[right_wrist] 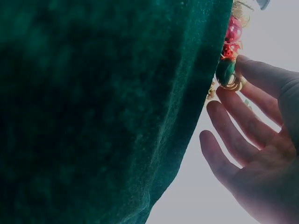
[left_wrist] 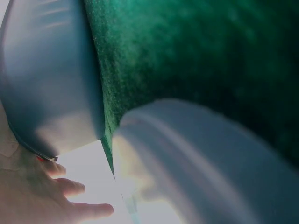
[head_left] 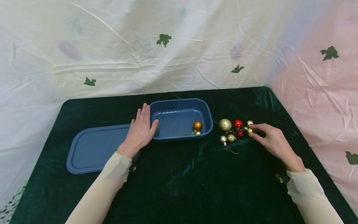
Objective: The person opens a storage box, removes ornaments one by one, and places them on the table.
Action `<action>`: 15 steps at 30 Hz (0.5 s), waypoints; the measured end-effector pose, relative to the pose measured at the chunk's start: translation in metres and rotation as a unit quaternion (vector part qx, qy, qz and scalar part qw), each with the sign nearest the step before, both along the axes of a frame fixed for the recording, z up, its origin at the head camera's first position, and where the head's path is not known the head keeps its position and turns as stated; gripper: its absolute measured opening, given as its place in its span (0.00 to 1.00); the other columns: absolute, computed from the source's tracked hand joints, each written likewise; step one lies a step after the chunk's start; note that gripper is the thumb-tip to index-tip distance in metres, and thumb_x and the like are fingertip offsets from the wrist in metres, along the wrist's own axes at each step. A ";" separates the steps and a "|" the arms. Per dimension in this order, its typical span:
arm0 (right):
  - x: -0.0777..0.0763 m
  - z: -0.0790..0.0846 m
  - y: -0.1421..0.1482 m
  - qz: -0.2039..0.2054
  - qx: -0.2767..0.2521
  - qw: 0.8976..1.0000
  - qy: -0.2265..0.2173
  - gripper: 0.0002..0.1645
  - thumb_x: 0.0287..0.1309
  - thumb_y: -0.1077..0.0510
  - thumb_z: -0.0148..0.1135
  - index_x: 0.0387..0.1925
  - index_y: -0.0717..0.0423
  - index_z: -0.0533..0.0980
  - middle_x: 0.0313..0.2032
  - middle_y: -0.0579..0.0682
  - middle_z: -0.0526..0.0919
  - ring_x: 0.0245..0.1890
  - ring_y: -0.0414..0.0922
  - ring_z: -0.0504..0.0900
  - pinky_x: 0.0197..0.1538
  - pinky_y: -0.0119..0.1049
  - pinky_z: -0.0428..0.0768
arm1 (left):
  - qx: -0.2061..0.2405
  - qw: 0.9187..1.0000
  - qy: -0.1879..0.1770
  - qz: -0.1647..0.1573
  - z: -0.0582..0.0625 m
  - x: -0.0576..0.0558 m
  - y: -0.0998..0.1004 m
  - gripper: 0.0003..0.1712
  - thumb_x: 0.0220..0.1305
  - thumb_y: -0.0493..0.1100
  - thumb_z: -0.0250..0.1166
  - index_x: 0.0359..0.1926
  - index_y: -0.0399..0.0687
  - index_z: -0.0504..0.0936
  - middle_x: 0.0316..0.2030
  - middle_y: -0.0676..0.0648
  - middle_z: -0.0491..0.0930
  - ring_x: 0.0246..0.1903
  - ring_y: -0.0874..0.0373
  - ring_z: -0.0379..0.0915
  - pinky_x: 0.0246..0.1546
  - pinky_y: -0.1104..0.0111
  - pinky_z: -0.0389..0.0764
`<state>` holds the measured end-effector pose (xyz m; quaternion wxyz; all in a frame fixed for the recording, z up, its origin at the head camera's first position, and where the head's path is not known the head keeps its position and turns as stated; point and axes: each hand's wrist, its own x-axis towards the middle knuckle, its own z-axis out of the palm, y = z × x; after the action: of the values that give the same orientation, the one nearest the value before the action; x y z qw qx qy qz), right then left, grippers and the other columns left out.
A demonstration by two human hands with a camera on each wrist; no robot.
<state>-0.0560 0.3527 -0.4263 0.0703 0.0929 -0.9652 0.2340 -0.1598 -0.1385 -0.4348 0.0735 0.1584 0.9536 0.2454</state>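
Observation:
A blue rectangular box (head_left: pixel 179 138) stands at the table's middle, holding an orange-gold bauble (head_left: pixel 197 125) and a small gold one (head_left: pixel 198 132). My left hand (head_left: pixel 139 129) rests against the box's left end, fingers straight; the left wrist view shows its fingers past the box wall (left_wrist: pixel 51 74). To the right of the box, my right hand (head_left: pixel 272 141) pinches a small shiny gold bauble (right_wrist: pixel 228 80) between thumb and fingers. Beside it lie a red bauble (head_left: pixel 238 124), a smaller red one (head_left: pixel 240 133), a large glittery gold bauble (head_left: pixel 225 124) and several small gold ones.
A blue lid (head_left: pixel 95 149) lies flat left of the box, partly under my left forearm. Dark green velvet cloth (head_left: pixel 195 186) covers the table. Pale fabric (head_left: pixel 190 71) hangs behind it, with pinkish fabric (head_left: pixel 321 93) at the right.

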 end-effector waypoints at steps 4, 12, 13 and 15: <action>-0.001 -0.002 -0.002 0.000 0.014 1.000 0.007 0.17 0.66 0.59 0.71 0.54 0.59 0.84 0.50 0.60 0.86 0.50 0.58 0.83 0.53 0.62 0.77 | -0.001 1.000 0.002 -0.001 0.000 0.000 -0.001 0.46 0.81 0.65 0.38 0.83 0.44 0.34 0.83 0.45 0.28 0.81 0.40 0.28 0.74 0.35 0.44; 0.000 -0.001 -0.003 0.006 0.026 1.000 -0.003 0.19 0.66 0.57 0.71 0.55 0.60 0.83 0.51 0.62 0.84 0.51 0.60 0.82 0.53 0.65 0.76 | -0.006 1.000 0.001 0.001 0.000 0.000 -0.001 0.46 0.81 0.63 0.39 0.83 0.43 0.34 0.83 0.45 0.28 0.81 0.40 0.29 0.74 0.35 0.44; 0.001 0.000 -0.003 0.007 0.026 1.000 -0.004 0.19 0.66 0.57 0.71 0.55 0.60 0.83 0.51 0.62 0.84 0.51 0.61 0.82 0.53 0.65 0.76 | -0.006 1.000 0.000 0.000 0.000 0.001 -0.001 0.46 0.81 0.64 0.39 0.83 0.43 0.33 0.83 0.45 0.28 0.81 0.41 0.29 0.74 0.35 0.44; 0.003 0.001 -0.003 0.002 0.022 1.000 -0.008 0.19 0.67 0.57 0.70 0.56 0.60 0.82 0.52 0.61 0.84 0.52 0.61 0.81 0.53 0.65 0.75 | -0.005 1.000 0.001 0.000 -0.001 0.001 0.000 0.46 0.81 0.64 0.38 0.83 0.44 0.33 0.83 0.45 0.28 0.81 0.41 0.29 0.74 0.35 0.45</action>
<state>-0.0532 0.3499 -0.4253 0.0599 0.0945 -0.9705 0.2133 -0.1592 -0.1390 -0.4354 0.0730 0.1583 0.9549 0.2405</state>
